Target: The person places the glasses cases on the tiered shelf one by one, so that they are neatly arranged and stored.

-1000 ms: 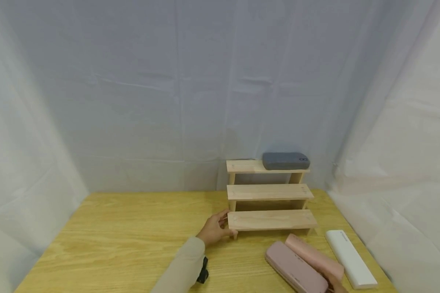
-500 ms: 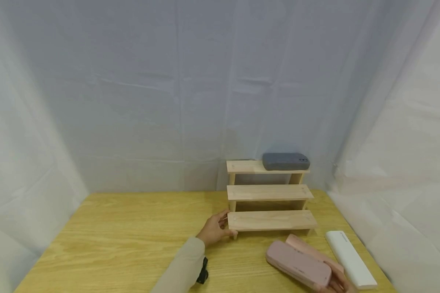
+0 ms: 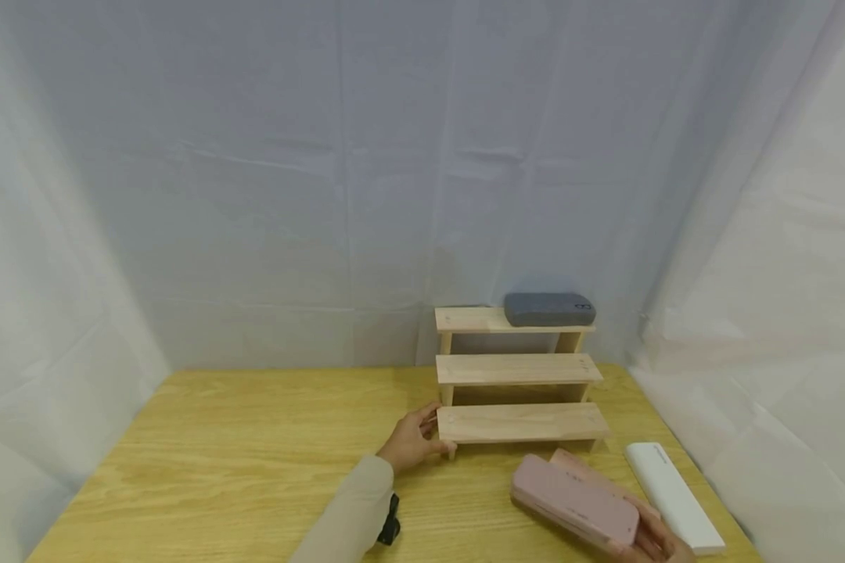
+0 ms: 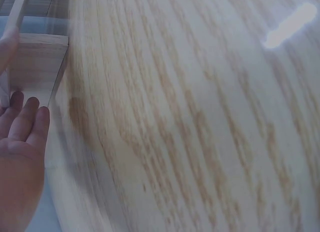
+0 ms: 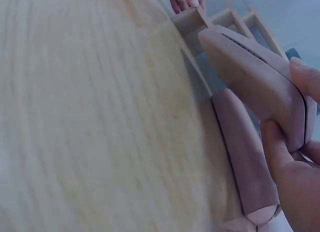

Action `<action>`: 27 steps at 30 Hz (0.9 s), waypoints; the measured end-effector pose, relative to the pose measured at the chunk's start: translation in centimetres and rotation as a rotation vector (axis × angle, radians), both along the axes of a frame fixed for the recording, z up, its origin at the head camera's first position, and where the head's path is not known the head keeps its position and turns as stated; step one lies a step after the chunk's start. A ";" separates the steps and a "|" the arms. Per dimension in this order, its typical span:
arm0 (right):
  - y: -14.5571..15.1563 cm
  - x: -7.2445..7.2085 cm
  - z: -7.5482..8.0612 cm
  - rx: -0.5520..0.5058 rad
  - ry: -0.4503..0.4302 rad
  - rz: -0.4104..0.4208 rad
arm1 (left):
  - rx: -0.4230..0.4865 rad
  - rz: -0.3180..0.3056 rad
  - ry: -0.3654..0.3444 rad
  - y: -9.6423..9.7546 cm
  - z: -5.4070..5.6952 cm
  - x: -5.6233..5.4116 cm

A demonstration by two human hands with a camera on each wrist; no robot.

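Note:
A mauve-pink glasses case [image 3: 576, 500] is held at its near right end by my right hand [image 3: 653, 539], thumb on one side and fingers on the other. In the right wrist view the case [image 5: 250, 77] is raised off the table and tilted. Below it lies a rose-pink case [image 5: 245, 147], partly covered in the head view. My left hand [image 3: 410, 442] grips the left end of the three-step wooden shelf [image 3: 521, 422] at its lowest step. Thumb in front, fingers behind; the left wrist view shows those fingers [image 4: 30, 122] against the side leg.
A grey glasses case [image 3: 549, 310] rests on the top step, toward its right end. To the right of the pink cases a long white case [image 3: 672, 496] lies on the yellow wood table [image 3: 253, 453]. Pale sheets [image 3: 289, 195] hang behind and at both sides.
My right hand has come further into view and taken hold of the mauve-pink glasses case, lifting and turning it over the rose-pink one. The left hand and shelf have stayed put.

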State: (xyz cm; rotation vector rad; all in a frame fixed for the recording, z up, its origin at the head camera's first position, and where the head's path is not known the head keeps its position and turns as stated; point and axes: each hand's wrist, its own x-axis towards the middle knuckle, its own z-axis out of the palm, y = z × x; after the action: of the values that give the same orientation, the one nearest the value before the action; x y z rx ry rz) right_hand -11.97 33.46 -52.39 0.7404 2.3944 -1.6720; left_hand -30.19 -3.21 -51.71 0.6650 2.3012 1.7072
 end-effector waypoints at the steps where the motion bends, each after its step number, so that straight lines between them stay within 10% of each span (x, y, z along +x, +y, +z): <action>1: -0.1 0.1 0.3 -0.034 0.025 -0.017 | -0.001 0.001 -0.001 0.0 0.0 0.0; 11: -1.0 -0.9 4.5 -0.082 0.200 0.123 | -0.010 0.006 -0.001 -0.1 -0.1 -0.1; 27: -4.0 -8.2 7.2 -0.269 0.532 0.336 | -0.019 0.018 -0.007 0.0 -0.1 -0.2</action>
State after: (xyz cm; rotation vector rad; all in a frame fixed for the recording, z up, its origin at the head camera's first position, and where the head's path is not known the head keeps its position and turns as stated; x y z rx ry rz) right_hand -20.15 29.51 -45.18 -0.1673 2.3311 -2.1665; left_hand -30.37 -3.22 -51.77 0.6356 2.3222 1.6899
